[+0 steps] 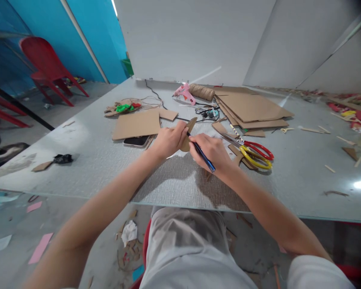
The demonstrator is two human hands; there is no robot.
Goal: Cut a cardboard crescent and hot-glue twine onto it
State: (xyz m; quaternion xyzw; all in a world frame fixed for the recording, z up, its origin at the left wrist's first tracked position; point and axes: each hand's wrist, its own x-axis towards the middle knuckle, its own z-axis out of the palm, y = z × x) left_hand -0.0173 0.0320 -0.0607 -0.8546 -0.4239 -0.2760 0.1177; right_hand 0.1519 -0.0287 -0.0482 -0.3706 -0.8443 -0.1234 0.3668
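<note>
My left hand point(171, 139) is closed on a small curved piece of cardboard point(185, 146), held just above the table. A dark blue pen point(205, 158) is gripped in my right hand point(213, 150), its front end close to the cardboard piece; whether the tip touches is hidden by my fingers. Right of that hand lie scissors point(255, 154) with one red and one yellow handle, resting over cardboard scraps point(235, 151). A flat cardboard rectangle point(138, 123) lies beyond my left hand, partly covering a phone point(136, 141).
Toward the wall stand a pink glue gun point(185, 93) and a twine roll point(202, 92). Stacked cardboard sheets point(255, 105) lie at back right. Further left are a green and red bundle point(125, 107) and black crumpled plastic point(63, 159). Scraps lie along the table's right side.
</note>
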